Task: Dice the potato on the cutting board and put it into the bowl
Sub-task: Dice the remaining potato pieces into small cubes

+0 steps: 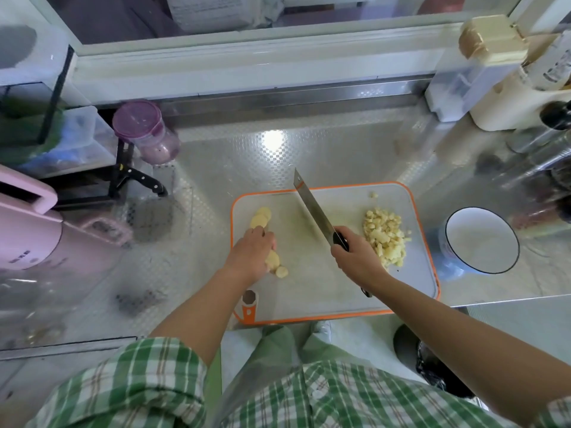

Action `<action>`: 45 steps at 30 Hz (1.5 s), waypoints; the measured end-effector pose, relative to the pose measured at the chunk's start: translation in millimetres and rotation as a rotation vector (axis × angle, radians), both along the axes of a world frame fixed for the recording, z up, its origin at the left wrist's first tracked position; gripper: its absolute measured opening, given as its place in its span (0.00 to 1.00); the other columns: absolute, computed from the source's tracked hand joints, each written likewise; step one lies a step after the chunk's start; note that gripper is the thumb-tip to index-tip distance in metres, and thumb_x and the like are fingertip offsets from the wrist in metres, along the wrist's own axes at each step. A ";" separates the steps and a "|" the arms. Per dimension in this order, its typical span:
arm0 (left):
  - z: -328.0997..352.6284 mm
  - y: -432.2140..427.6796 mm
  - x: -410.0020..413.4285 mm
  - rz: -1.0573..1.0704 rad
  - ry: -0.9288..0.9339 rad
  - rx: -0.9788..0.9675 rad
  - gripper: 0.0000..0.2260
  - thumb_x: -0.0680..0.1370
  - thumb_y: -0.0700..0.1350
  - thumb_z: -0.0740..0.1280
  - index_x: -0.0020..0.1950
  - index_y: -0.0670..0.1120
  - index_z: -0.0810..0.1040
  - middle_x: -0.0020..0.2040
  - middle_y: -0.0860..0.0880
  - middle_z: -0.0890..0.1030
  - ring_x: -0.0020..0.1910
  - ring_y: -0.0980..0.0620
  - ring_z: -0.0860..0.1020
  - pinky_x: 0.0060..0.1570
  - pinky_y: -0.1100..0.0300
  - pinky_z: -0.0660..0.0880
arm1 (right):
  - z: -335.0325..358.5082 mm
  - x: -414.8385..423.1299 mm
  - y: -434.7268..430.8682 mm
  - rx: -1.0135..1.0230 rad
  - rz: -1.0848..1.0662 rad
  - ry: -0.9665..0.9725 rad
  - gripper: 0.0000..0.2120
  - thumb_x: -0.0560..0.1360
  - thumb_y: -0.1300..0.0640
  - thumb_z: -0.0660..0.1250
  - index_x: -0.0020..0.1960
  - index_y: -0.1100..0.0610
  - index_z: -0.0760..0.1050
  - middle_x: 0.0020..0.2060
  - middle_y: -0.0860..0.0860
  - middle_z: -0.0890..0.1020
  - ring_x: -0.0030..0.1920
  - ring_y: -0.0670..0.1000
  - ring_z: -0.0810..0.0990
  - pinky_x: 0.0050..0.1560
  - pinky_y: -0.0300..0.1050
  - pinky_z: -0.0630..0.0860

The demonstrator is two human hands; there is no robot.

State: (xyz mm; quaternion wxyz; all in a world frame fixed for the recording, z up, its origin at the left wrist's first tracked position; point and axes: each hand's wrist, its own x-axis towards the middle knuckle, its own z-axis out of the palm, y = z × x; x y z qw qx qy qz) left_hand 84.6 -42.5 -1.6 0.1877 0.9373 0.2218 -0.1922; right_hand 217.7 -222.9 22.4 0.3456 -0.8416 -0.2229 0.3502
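My left hand [251, 253] lay over the row of potato slices [262, 216] on the 9 o'clock side of the cutting board [302, 273], fingers curled down on them and knuckles up. I judge that grip was meant to gather the fanned rounds into a stack that would not slide under the blade. Some slices showed beyond my fingertips toward 12 o'clock, and 2 or so more poked out under my wrist toward 5 o'clock.

My right hand [355, 257] was clamped round the black handle of the knife [312, 205], whose broad blade pointed away toward 11 o'clock across the middle of the board. It was well apart from the slices and from my left fingers. I could not tell whether its edge touched the board or hung just above it. Both forearms reached in from 6 o'clock, the right wrist turned inward so the blade ran slantwise.

The diced pile [384, 239] was heaped at the 3 o'clock side of the board, just beside my right hand, with 1 stray cube [374, 195] near the 1 o'clock corner. The pile sat on the side nearest the bowl [448, 230], which stood on the desk [247, 156] just off the board at 3 o'clock with no potato in it that I could see. By my reckoning the job was roughly half done, with the slices left to cut and everything left to move.
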 end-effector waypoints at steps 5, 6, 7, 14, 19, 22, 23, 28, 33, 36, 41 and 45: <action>-0.2 3.7 -2.9 0.019 -0.083 -0.084 0.15 0.70 0.40 0.71 0.55 0.43 0.73 0.54 0.44 0.73 0.54 0.44 0.72 0.47 0.52 0.70 | -0.5 -1.3 -1.2 -0.015 0.006 0.005 0.16 0.77 0.62 0.59 0.63 0.53 0.72 0.33 0.45 0.74 0.31 0.47 0.73 0.31 0.41 0.69; 0.0 3.9 -3.1 0.010 -0.094 -0.082 0.14 0.70 0.40 0.70 0.54 0.44 0.74 0.53 0.45 0.75 0.53 0.44 0.73 0.46 0.53 0.69 | -0.6 -1.7 -1.7 -0.015 0.007 0.009 0.16 0.77 0.62 0.59 0.63 0.53 0.72 0.33 0.45 0.74 0.32 0.47 0.73 0.31 0.41 0.69; 1.2 4.2 -3.1 0.008 -0.107 -0.078 0.13 0.70 0.40 0.70 0.54 0.44 0.74 0.52 0.46 0.76 0.52 0.44 0.74 0.44 0.55 0.69 | -0.6 -1.8 -2.2 -0.015 0.006 0.011 0.16 0.77 0.62 0.59 0.63 0.53 0.72 0.34 0.45 0.74 0.32 0.47 0.73 0.32 0.41 0.69; 1.4 5.4 -2.5 0.159 -0.215 -0.177 0.12 0.71 0.43 0.73 0.53 0.46 0.79 0.49 0.48 0.81 0.49 0.46 0.78 0.43 0.59 0.68 | -0.2 -1.7 -6.5 -0.011 -0.021 0.039 0.15 0.77 0.61 0.59 0.61 0.50 0.72 0.35 0.46 0.75 0.34 0.48 0.73 0.34 0.44 0.70; 4.7 -6.4 20.9 0.532 -0.292 -0.408 0.10 0.73 0.45 0.73 0.54 0.48 0.81 0.42 0.50 0.80 0.39 0.50 0.79 0.41 0.57 0.77 | 1.4 3.8 -11.1 0.016 -0.093 0.061 0.14 0.75 0.62 0.58 0.57 0.50 0.73 0.32 0.49 0.75 0.32 0.50 0.72 0.31 0.45 0.69; -1.1 -24.5 40.4 0.669 -0.312 -0.576 0.07 0.74 0.42 0.72 0.51 0.45 0.79 0.39 0.48 0.80 0.34 0.49 0.79 0.44 0.54 0.80 | 5.2 6.5 -19.5 0.028 -0.125 0.079 0.13 0.75 0.63 0.58 0.53 0.49 0.74 0.31 0.49 0.74 0.31 0.49 0.71 0.29 0.43 0.68; -3.5 -31.2 46.7 0.687 -0.323 -0.607 0.06 0.75 0.41 0.71 0.50 0.45 0.79 0.39 0.47 0.80 0.34 0.48 0.80 0.44 0.53 0.81 | 6.4 7.3 -23.3 0.029 -0.137 0.079 0.13 0.75 0.64 0.58 0.52 0.49 0.74 0.31 0.49 0.73 0.30 0.49 0.71 0.29 0.43 0.68; -14.8 -56.9 71.5 0.712 -0.329 -0.585 0.06 0.78 0.40 0.66 0.52 0.42 0.80 0.44 0.45 0.81 0.37 0.46 0.82 0.41 0.56 0.80 | 6.2 11.5 -39.1 0.003 -0.182 0.077 0.13 0.75 0.62 0.58 0.47 0.43 0.71 0.30 0.47 0.72 0.30 0.48 0.70 0.30 0.42 0.67; -16.3 -60.9 72.1 0.517 -0.286 -0.271 0.10 0.77 0.41 0.66 0.57 0.44 0.80 0.52 0.42 0.82 0.53 0.41 0.78 0.53 0.52 0.73 | 1.4 11.9 -42.4 -0.011 -0.187 0.077 0.12 0.75 0.62 0.59 0.51 0.45 0.71 0.32 0.46 0.73 0.32 0.48 0.71 0.33 0.43 0.68; -13.2 -58.5 66.6 0.563 -0.365 -0.246 0.10 0.75 0.41 0.69 0.56 0.43 0.78 0.50 0.43 0.82 0.52 0.42 0.78 0.53 0.52 0.72 | 1.9 11.3 -40.4 0.006 -0.174 0.087 0.13 0.75 0.62 0.59 0.51 0.44 0.71 0.31 0.47 0.73 0.30 0.48 0.71 0.31 0.42 0.68; -15.1 -57.3 63.1 0.676 -0.403 -0.341 0.03 0.72 0.41 0.72 0.44 0.47 0.83 0.41 0.46 0.83 0.42 0.44 0.81 0.46 0.48 0.79 | 5.2 5.9 -35.7 0.019 -0.132 0.115 0.15 0.76 0.63 0.58 0.57 0.47 0.71 0.33 0.47 0.74 0.29 0.45 0.72 0.27 0.35 0.68; -13.6 -57.9 60.9 0.637 -0.348 -0.286 0.03 0.72 0.44 0.73 0.44 0.47 0.83 0.42 0.46 0.83 0.43 0.45 0.80 0.49 0.53 0.76 | 3.3 1.7 -33.0 0.009 -0.083 0.116 0.15 0.76 0.63 0.58 0.58 0.47 0.71 0.34 0.48 0.74 0.30 0.45 0.72 0.29 0.37 0.69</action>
